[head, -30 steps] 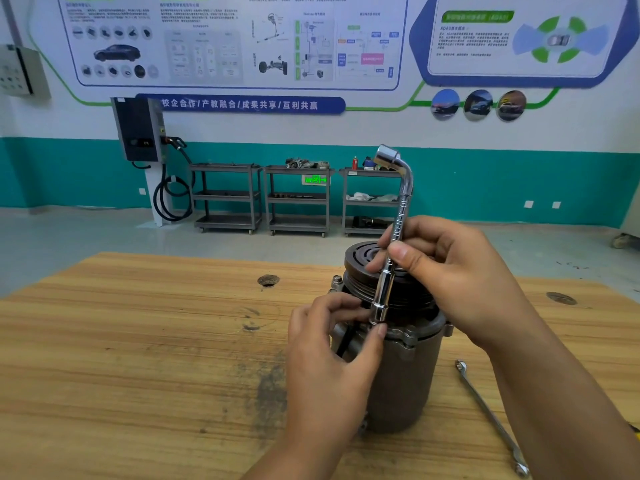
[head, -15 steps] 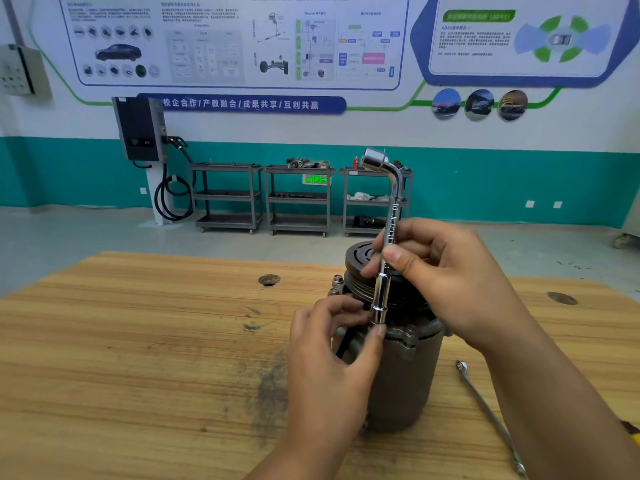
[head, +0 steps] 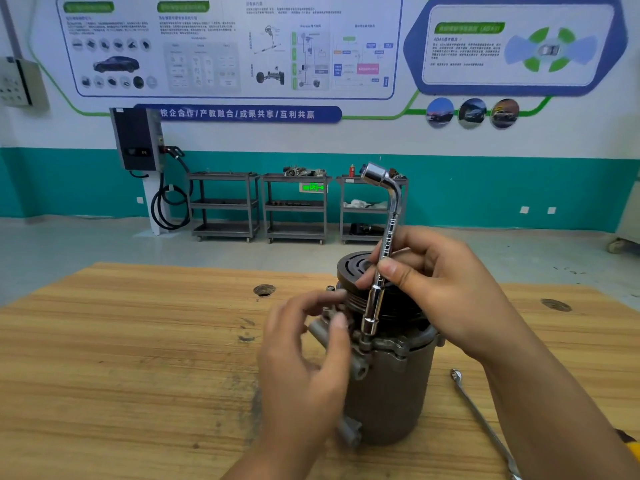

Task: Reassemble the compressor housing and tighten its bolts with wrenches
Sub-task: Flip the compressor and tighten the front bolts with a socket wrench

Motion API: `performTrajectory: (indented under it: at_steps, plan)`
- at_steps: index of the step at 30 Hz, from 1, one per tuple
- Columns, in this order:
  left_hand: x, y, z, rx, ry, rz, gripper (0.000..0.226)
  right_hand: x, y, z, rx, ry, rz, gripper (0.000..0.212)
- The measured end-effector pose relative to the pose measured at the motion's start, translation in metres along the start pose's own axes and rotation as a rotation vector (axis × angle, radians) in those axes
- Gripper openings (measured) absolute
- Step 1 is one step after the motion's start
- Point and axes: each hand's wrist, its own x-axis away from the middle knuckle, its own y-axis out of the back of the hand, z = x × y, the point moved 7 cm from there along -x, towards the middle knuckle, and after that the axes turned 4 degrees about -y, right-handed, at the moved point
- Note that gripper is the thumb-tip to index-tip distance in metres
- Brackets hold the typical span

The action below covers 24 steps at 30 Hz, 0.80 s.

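Note:
A grey compressor housing [head: 391, 389] stands upright on the wooden table [head: 121, 358], a dark grooved pulley [head: 353, 268] on top. My right hand [head: 440, 292] pinches the shaft of a chrome L-shaped socket wrench [head: 381, 258]. The wrench stands nearly upright, its lower socket on a bolt [head: 363, 341] at the housing's flange. My left hand [head: 308, 358] is blurred, just left of the housing, fingers loosely curved near the flange and off the wrench.
A flat combination wrench [head: 485, 424] lies on the table to the right of the housing. Something yellow [head: 632, 448] shows at the right edge. Three grey shelf carts [head: 298, 206] and a wall charger [head: 136, 140] stand far behind.
My left hand has let go of the socket's lower end and drawn back to the left. The wrench's bent top has swung round to the left as my right hand turned it.

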Motion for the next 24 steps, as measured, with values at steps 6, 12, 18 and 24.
performTrajectory:
  at_steps: [6, 12, 18, 24]
  plan:
    - [-0.054, -0.012, -0.030, 0.129, -0.026, 0.076, 0.016, -0.001, 0.001, 0.000, -0.030, -0.018, 0.011, 0.010]
    - [-0.080, -0.045, -0.039, 0.391, 0.029, 0.203, 0.018, -0.003, 0.004, -0.005, -0.044, -0.004, 0.003, 0.018]
    - [-0.072, -0.059, -0.018, 0.597, 0.217, 0.327, 0.016, -0.005, 0.002, -0.004, -0.045, 0.034, 0.004, 0.022]
    - [-0.071, -0.059, -0.012, 0.655, 0.273, 0.447, 0.023, -0.005, -0.001, -0.003, 0.014, 0.059, -0.058, 0.018]
